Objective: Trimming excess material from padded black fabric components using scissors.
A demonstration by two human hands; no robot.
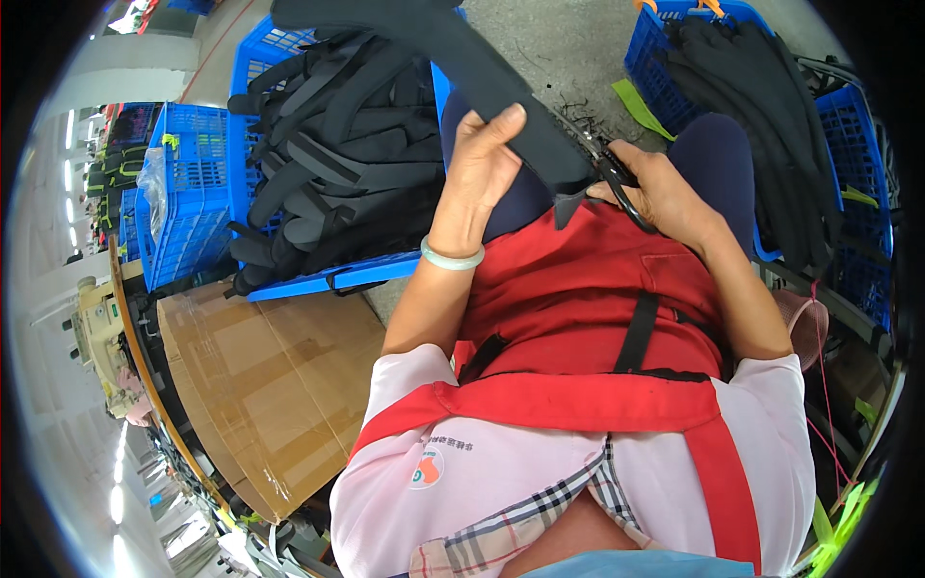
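My left hand [482, 164] grips a long black fabric piece [462, 58] that runs up and to the left out of the top of the view. A pale green bangle sits on that wrist. My right hand [655, 188] holds small black scissors [617, 183] at the lower end of the fabric piece, where a short flap hangs down. Both hands are over my lap, above a red apron [578, 299].
A blue plastic crate [332, 144] heaped with black fabric pieces stands at my left. Another blue crate [771, 106] with black pieces is at the right. A cardboard box [270, 385] lies lower left. Thread scraps litter the grey floor [568, 58].
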